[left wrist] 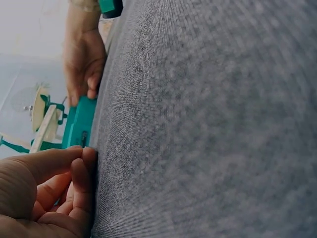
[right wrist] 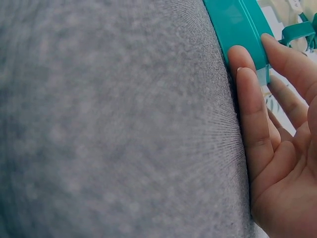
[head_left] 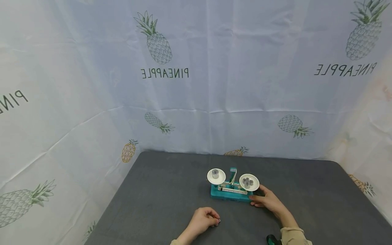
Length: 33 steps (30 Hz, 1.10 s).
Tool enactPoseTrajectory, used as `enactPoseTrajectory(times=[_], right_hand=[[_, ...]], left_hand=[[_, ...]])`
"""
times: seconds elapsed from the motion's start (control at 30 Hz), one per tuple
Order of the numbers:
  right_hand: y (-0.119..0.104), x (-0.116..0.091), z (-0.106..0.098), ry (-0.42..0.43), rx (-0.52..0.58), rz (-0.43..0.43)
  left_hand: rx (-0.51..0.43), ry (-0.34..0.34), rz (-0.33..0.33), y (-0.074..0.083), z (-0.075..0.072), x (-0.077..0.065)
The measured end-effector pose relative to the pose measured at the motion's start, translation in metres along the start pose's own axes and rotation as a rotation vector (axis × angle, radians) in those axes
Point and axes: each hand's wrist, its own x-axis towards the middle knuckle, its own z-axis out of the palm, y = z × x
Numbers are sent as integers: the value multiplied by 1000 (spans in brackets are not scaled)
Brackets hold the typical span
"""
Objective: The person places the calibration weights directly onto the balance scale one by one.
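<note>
A teal balance scale [head_left: 231, 195] stands on the grey table with two white pans. One larger metal weight [head_left: 215, 174] sits in the left pan [head_left: 222, 180]. Several smaller weights [head_left: 247, 182] are grouped in the right pan [head_left: 255, 186]. My right hand [head_left: 269, 201] holds the right end of the base, its fingertips against the teal plastic [right wrist: 242, 25]. In front of the scale, my left hand [head_left: 202, 219] pinches a small shiny object [head_left: 219, 221] between thumb and fingers, low over the table. The left wrist view hides that object behind the fingers [left wrist: 79, 178].
The grey table [head_left: 159, 190] reaches back to a white cloth [head_left: 196, 132] printed with pineapples, which also hangs at both sides. A black and green band [head_left: 272, 239] is by the right sleeve [head_left: 294, 235] at the lower edge.
</note>
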Motion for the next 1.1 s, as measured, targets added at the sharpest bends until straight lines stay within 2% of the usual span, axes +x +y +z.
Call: enactPoseTrajectory(times=[0.47, 0.73, 0.9, 1.1], right_hand=[[2, 2, -1, 4, -6, 3], [2, 1, -1, -2, 0, 6], [2, 1, 0, 2, -5, 3], [2, 2, 0, 9, -4, 10]], left_hand=[[51, -9, 13, 5, 0, 0], [40, 7, 25, 2, 1, -2], [36, 67, 76, 6, -3, 0], [84, 200, 155, 20, -17, 7]])
